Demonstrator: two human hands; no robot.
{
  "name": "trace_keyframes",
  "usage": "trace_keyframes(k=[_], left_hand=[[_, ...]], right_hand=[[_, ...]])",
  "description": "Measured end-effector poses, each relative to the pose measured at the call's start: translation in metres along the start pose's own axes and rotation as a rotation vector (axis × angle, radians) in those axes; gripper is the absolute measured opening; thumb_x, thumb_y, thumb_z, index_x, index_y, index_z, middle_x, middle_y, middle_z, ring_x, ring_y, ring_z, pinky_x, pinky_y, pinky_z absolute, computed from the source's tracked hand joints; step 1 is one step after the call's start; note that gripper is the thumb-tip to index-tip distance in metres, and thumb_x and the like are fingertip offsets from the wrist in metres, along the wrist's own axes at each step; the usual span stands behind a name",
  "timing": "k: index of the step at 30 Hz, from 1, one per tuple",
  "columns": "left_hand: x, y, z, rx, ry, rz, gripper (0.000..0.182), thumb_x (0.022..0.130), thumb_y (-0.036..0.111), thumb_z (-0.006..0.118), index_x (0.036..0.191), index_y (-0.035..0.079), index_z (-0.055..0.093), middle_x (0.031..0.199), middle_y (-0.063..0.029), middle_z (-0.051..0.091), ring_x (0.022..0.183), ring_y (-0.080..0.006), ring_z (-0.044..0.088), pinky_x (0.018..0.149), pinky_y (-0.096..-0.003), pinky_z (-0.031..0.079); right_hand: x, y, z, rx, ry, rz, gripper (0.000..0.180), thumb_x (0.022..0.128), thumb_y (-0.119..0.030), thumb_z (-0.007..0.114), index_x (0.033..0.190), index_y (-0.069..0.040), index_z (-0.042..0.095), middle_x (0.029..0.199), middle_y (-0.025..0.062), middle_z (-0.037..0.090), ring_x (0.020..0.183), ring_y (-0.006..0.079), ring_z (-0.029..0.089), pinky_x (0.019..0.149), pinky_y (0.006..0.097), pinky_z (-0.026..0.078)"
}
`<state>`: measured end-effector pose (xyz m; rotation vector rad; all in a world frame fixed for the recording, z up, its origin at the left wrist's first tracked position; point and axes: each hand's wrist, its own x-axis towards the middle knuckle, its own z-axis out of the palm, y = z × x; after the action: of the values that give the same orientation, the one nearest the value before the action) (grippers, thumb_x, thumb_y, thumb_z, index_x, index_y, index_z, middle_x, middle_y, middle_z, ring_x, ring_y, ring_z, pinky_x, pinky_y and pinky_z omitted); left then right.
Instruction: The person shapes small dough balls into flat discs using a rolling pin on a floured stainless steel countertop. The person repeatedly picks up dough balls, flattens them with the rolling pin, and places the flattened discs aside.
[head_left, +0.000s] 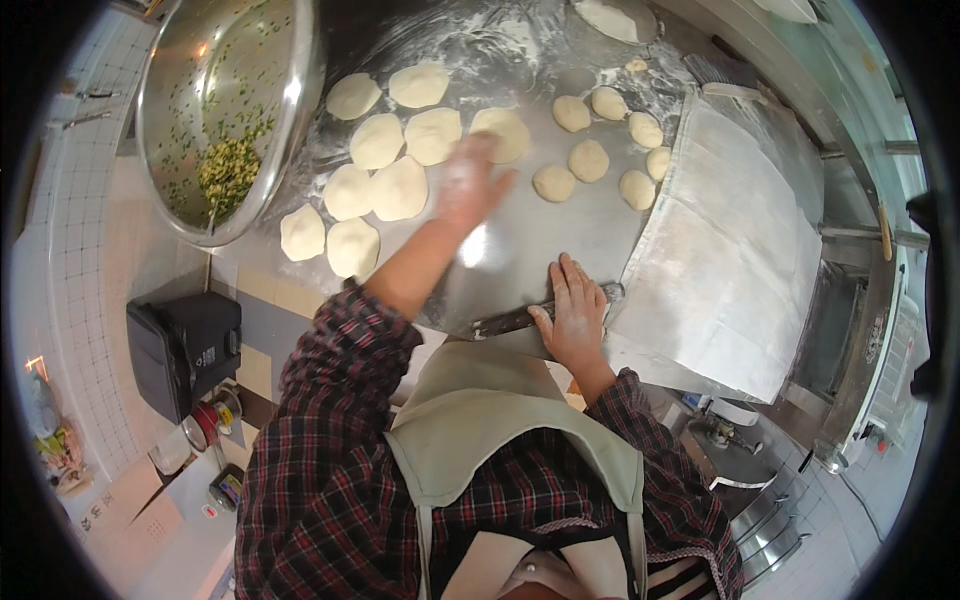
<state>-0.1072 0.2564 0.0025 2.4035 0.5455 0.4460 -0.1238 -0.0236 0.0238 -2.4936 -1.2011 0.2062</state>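
Note:
My left hand (466, 184), blurred, reaches over the metal work table (495, 255). Its fingertips overlap the near left edge of a flattened dough round (508, 133); whether they grip it cannot be seen. Several more flattened rounds, among them one dough round (400, 187), lie to its left. Close to the table's front edge, my right hand (576, 315) lies across a dark rolling pin (506, 322), fingers over the far side and thumb along it. Several small dough balls, including one dough ball (589, 160), sit beyond my right hand.
A large steel bowl (300, 127) with chopped green and yellow filling (229, 169) stands at the left. White cloth (720, 240) covers the right side. A container of flour (611, 22) stands at the back. On the floor at left is a black bin (184, 349).

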Motion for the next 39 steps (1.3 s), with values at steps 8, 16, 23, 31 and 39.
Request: trace_keyframes(k=[8,16,23,31,39], left_hand=[[-0.030,0.022,0.072,-0.086,-0.071,0.350,0.062,0.083,0.016,0.078,0.139,0.005,0.057,0.136,-0.0175,0.060,0.127,-0.0385,0.057,0.110,-0.0482,0.046],[-0.103,0.019,-0.013,-0.050,-0.152,0.347,0.061,0.077,0.021,0.085,0.129,0.001,0.062,0.126,-0.0181,0.061,0.118,-0.0384,0.059,0.104,-0.0474,0.049],[-0.129,0.013,0.019,0.093,-0.296,0.339,0.060,0.079,0.023,0.083,0.130,-0.001,0.062,0.129,-0.0170,0.061,0.125,-0.0369,0.056,0.109,-0.0475,0.046],[-0.108,0.040,0.011,0.004,-0.234,0.342,0.073,0.082,0.026,0.081,0.144,-0.002,0.053,0.149,-0.0213,0.053,0.141,-0.0392,0.048,0.118,-0.0503,0.039],[-0.111,0.001,-0.020,-0.231,-0.331,0.063,0.049,0.093,0.015,0.076,0.139,0.004,0.061,0.133,-0.0099,0.065,0.123,-0.0244,0.060,0.105,-0.0370,0.049]], right_hand=[[-0.016,0.003,-0.005,0.090,-0.061,-0.088,0.077,0.085,-0.046,0.078,0.145,-0.004,0.054,0.157,0.0142,0.048,0.140,0.0332,0.047,0.116,0.0524,0.032],[-0.018,0.003,-0.003,0.122,-0.073,-0.105,0.074,0.084,-0.041,0.079,0.144,-0.005,0.055,0.156,0.0121,0.049,0.139,0.0313,0.048,0.117,0.0533,0.030],[-0.022,0.009,0.002,0.154,-0.086,-0.182,0.069,0.079,-0.031,0.083,0.141,-0.011,0.059,0.154,0.0080,0.052,0.135,0.0310,0.051,0.114,0.0512,0.032],[-0.028,0.017,0.000,0.156,-0.088,-0.195,0.059,0.079,-0.015,0.081,0.136,-0.014,0.064,0.144,0.0054,0.058,0.132,0.0270,0.054,0.115,0.0511,0.035],[-0.012,0.017,0.003,0.210,0.031,-0.246,0.056,0.076,-0.011,0.079,0.131,-0.015,0.067,0.134,0.0042,0.063,0.121,0.0257,0.060,0.105,0.0480,0.042]])
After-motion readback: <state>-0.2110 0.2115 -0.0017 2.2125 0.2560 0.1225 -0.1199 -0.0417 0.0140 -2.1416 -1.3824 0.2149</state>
